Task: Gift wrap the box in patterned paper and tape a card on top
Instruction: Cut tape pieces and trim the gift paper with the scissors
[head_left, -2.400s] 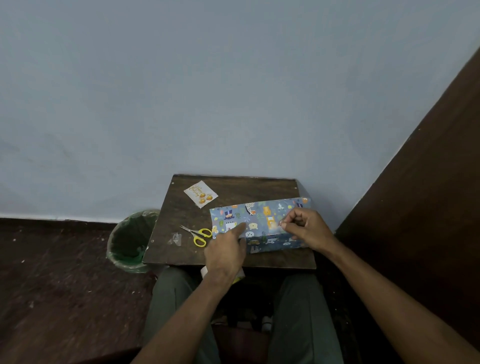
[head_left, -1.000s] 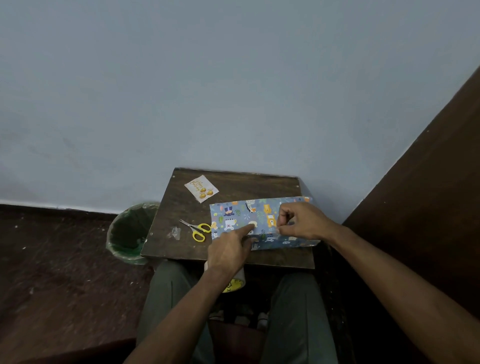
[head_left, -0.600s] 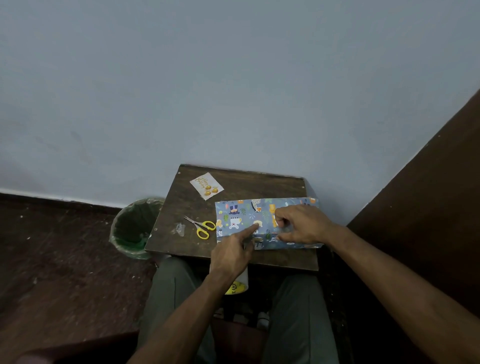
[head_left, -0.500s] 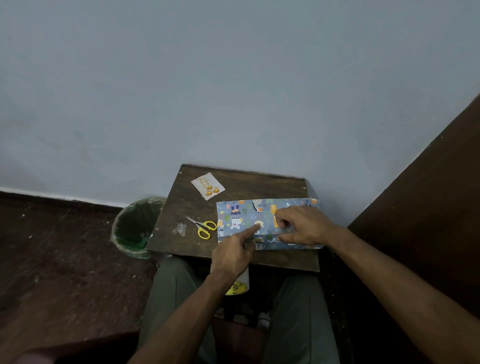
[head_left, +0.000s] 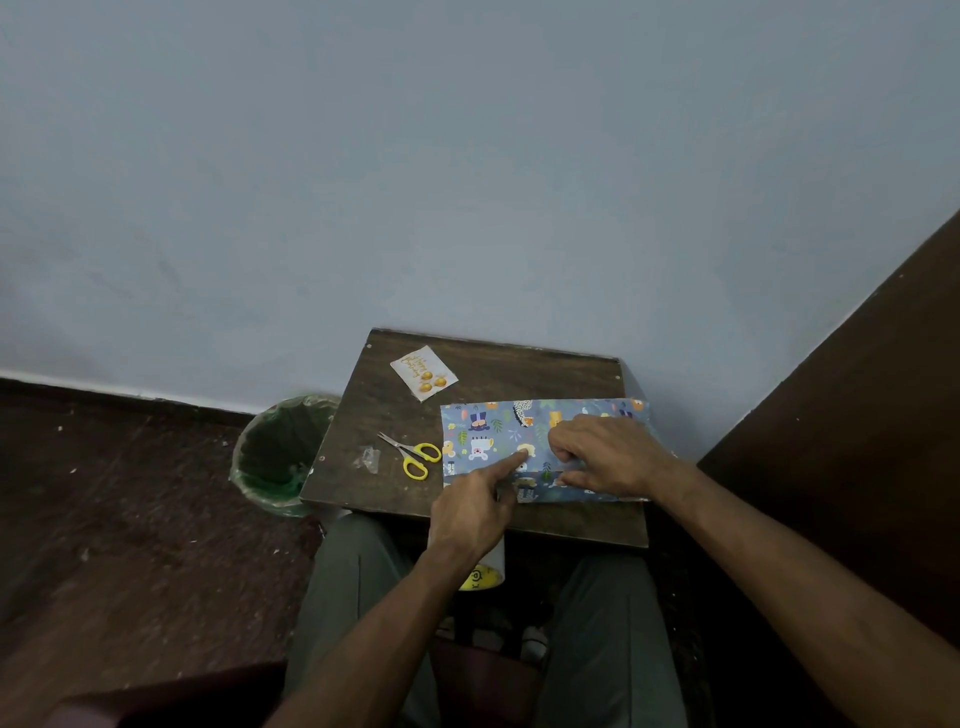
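Observation:
The box, wrapped in blue paper with cartoon animals (head_left: 483, 431), lies on the right half of a small dark wooden table (head_left: 519, 374). My left hand (head_left: 472, 514) presses its straight index finger on the paper seam near the box's middle, with the other fingers curled in. My right hand (head_left: 613, 457) lies over the right part of the box, fingertips bent down onto the seam beside the left finger. Whether tape is under them I cannot tell. A small white card with gold dots (head_left: 423, 373) lies at the table's back left, apart from the box.
Yellow-handled scissors (head_left: 415, 457) and a scrap of clear plastic (head_left: 370, 460) lie left of the box. A tape roll (head_left: 485, 577) sits by my lap under the table's front edge. A green-lined bin (head_left: 280, 457) stands on the floor at left. A dark panel (head_left: 857, 415) rises at right.
My right hand came down from a raised pinch onto the box's top and now lies lower over the seam. My left index finger stayed on the paper.

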